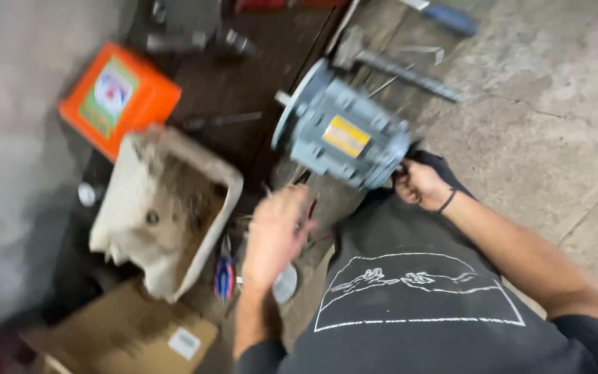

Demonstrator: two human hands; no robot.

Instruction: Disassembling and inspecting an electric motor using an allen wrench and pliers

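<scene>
- The right hand (pixel 420 183) reaches forward from a bare forearm with a dark band at the wrist; its fingers are curled shut on the rear end of a grey-blue metal electric motor with a yellow label (pixel 344 135).
- The motor lies tilted on the floor, its round flange end pointing up and left, its back end touching the right hand.
- The left hand (pixel 275 232) is raised over the dark trouser leg, wrist bent and blurred by motion; whether its fingers are apart or together I cannot tell.
- It hangs below and left of the motor, just apart from it.
- Left of this hand lies a dirty white plastic tub (pixel 167 208), with an orange canister (pixel 119 97) beyond it.
- Blue-and-red-handled pliers (pixel 224 275) lie on the floor beneath the left wrist.
</scene>
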